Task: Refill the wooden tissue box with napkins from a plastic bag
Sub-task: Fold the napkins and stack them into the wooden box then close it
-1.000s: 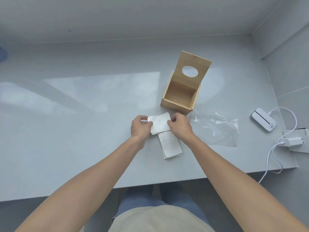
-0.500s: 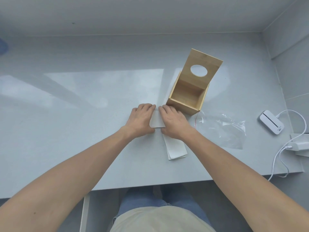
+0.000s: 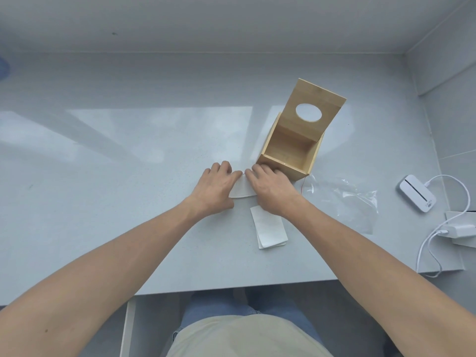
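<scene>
The wooden tissue box (image 3: pixel 291 148) stands on the grey table with its lid, which has an oval hole, tipped up; its inside looks empty. Just in front of it lies a white napkin (image 3: pixel 242 189), flat on the table. My left hand (image 3: pixel 215 188) and my right hand (image 3: pixel 270 188) both press down on it, fingers flat, thumbs nearly touching. Most of that napkin is hidden under the hands. A small stack of folded napkins (image 3: pixel 269 228) lies nearer me, below my right wrist. The clear plastic bag (image 3: pixel 340 199) lies flat to the right of the box.
A white device (image 3: pixel 417 193) with a cable and a white charger (image 3: pixel 461 230) sit at the table's right edge. Walls close the table off at the back and right. The table's front edge (image 3: pixel 231 287) runs just above my lap.
One second ago both hands held the napkin pinched by its edges above the table. They have since laid it down and now press it flat, a little closer to the box.
</scene>
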